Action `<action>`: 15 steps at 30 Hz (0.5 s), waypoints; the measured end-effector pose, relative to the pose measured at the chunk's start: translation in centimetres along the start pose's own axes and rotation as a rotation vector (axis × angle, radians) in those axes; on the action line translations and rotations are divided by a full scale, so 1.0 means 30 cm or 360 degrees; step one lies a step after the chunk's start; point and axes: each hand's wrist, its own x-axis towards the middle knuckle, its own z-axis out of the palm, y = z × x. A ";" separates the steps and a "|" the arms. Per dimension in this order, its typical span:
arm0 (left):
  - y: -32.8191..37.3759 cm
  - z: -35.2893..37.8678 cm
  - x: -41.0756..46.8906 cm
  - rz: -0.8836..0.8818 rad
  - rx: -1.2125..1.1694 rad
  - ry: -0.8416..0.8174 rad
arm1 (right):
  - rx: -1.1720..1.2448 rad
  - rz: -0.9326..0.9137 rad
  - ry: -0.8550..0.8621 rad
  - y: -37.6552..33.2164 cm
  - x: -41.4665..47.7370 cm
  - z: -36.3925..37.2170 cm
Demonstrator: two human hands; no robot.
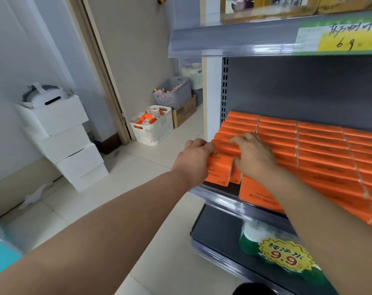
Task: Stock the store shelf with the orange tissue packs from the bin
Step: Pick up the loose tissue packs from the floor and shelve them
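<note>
So the orange tissue packs (319, 145) sit on the grey shelf (223, 199), packed tight in rows that fill it from the left upright to the frame's right edge. Each pack's long axis runs left to right along the shelf, and the packs stand on edge one behind another, narrow top edges up, so the whole thing looks like orange ribbing. The columns butt end to end, with crinkly sealed seams between them.

Both hands are at the front-left corner. The left hand (192, 161) grips the left end of the front packs, fingers (206, 145) curled over the top edge. The right hand (255, 155) lies on top just beside it, fingers bent down onto the packs and thumb tucked low against one, so it's pinching too.

The packs are glossy bright orange with small dark print. On the corner ones the lettering reads sideways; further back it's too blurred to read.

Room-wise there's a pale tiled floor (138, 167). The white slatted bin (154, 130) sits on it by the door frame, well apart from the shelf, with more orange packs jumbled inside. Behind it are a grey basket (174, 94) and a cardboard box (184, 112). At left, a white headset (44, 96) rests on stacked white boxes (59, 133). A yellow price tag (346, 39) hangs on the shelf above.
</note>
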 end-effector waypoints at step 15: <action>0.090 0.068 -0.018 -0.0024 0.0008 -0.0098 | -0.0122 -0.0043 -0.0019 0.094 -0.147 -0.066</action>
